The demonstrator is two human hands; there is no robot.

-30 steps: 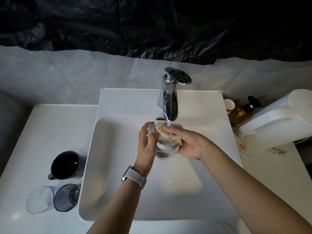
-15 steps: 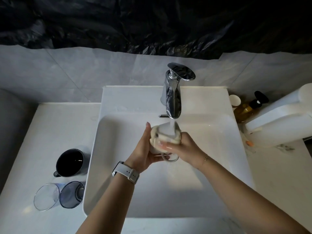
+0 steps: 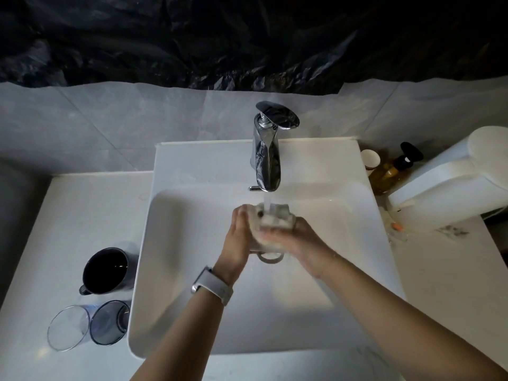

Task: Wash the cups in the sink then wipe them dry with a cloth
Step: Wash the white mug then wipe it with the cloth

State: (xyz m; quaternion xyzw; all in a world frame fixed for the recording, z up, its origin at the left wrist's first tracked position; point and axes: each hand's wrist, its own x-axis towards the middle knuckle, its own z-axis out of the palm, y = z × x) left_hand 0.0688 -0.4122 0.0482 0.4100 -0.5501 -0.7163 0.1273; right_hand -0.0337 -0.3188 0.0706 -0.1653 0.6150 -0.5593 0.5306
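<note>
Both hands are now sitting lower and closer together under the water than half a second ago, and the cup's handle is turning toward the viewer. Fingers of the right hand point(image 3: 295, 239) are curling around a pale cloth point(image 3: 270, 218) and pressing it on the white cup point(image 3: 268, 250), while the fingers of the left hand point(image 3: 238, 235) are lying together, curved against the cup's left side, gripping it. The picture is blurred there, so the exact finger positions I cannot tell. The cup is being held directly under the stream from the faucet point(image 3: 265, 160), above the basin of the sink point(image 3: 192, 270).

On the tabletop point(image 3: 68, 215) to the left, a black mug point(image 3: 105, 270), a clear glass point(image 3: 68, 327) and a smoky glass point(image 3: 110, 321) are waiting. At the right are standing a soap bottle point(image 3: 390, 171) and a white appliance point(image 3: 450, 182).

It seems the washing is only at the first cup; the other three, and all the drying, are probably still remaining.
</note>
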